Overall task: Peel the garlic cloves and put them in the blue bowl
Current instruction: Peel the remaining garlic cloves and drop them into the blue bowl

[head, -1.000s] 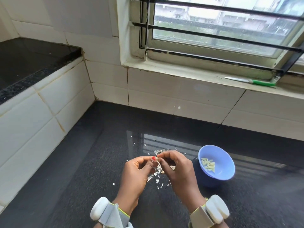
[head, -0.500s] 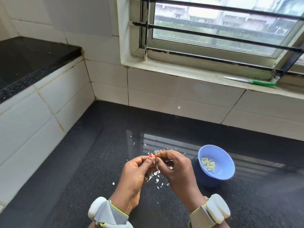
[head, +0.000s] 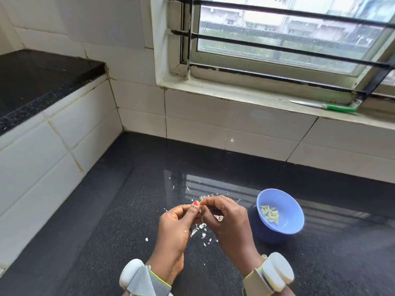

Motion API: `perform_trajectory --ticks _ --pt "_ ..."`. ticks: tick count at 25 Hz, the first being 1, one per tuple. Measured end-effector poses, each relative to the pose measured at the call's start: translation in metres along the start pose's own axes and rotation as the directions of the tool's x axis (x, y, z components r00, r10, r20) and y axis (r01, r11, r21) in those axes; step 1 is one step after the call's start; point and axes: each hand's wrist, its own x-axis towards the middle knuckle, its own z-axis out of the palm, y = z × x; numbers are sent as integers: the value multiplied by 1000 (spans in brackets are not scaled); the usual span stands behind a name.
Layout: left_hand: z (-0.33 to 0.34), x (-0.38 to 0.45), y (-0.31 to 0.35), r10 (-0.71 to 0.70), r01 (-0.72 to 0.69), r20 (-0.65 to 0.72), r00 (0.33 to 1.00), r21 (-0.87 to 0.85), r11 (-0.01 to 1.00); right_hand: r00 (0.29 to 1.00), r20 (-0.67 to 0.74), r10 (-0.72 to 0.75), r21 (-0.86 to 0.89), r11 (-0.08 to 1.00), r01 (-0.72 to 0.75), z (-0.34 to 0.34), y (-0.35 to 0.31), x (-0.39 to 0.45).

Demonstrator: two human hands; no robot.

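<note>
Peeling a garlic clove [head: 200, 210], I hold both hands together just above the black countertop [head: 119, 210], fingertips meeting so each hand can work against the other. My left hand [head: 175, 226] has its fingers curled and its thumb, with a red-painted nail, pressed up against the clove. My right hand [head: 227, 221] curls over from the other side, its fingertips pinching the same small piece; the clove itself is almost wholly hidden between them, so I cannot tell how much skin is left on it. Scraps of papery skin [head: 202, 230] lie scattered on the counter directly under and just beyond my hands, where they seem to fall as I strip them off. Just to the right of my right hand sits the blue bowl [head: 286, 202], near enough that a finished clove needs only a short reach. Pale peeled cloves [head: 269, 213] already lie in its bottom, so the job looks partly done. Pale bands are strapped around both wrists. Well beyond my hands, on the windowsill to the far right, rests a green-handled knife [head: 323, 106], apart from the work and untouched.
</note>
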Motion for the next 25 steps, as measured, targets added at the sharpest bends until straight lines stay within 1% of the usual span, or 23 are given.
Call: perform_trajectory --ticks 3,5,7,9,12,15,20,22,24,25 --pt "-3 0 2 -28 27 30 999 42 999 996 30 -80 -51 995 82 0 1 0" --pt "-5 0 4 -81 78 46 996 73 994 991 71 -116 -76 990 122 -3 3 2" --pt "-8 3 6 -161 154 74 984 86 984 986 113 -120 -80 988 129 -6 6 3" --pt "-11 5 9 -265 258 121 957 68 964 986 142 -84 -61 994 94 -8 7 5" --pt "-16 6 14 -405 416 191 894 -22 909 988 150 -29 -5 1000 30 -8 4 5" --pt "-19 7 15 -482 516 256 838 -83 853 991 130 11 43 999 -17 -8 1 3" --pt "-26 8 18 -514 581 366 776 -94 809 982 158 101 77 990 -114 -9 -5 3" --pt "-27 8 19 -520 595 396 757 -87 799 978 142 153 82 983 -165 -9 -5 3" --pt "-27 6 19 -511 575 395 763 -53 817 971 80 227 53 971 -231 -8 -1 3" --pt "-26 6 17 -495 540 373 785 -21 841 963 43 265 20 964 -266 -8 3 3"
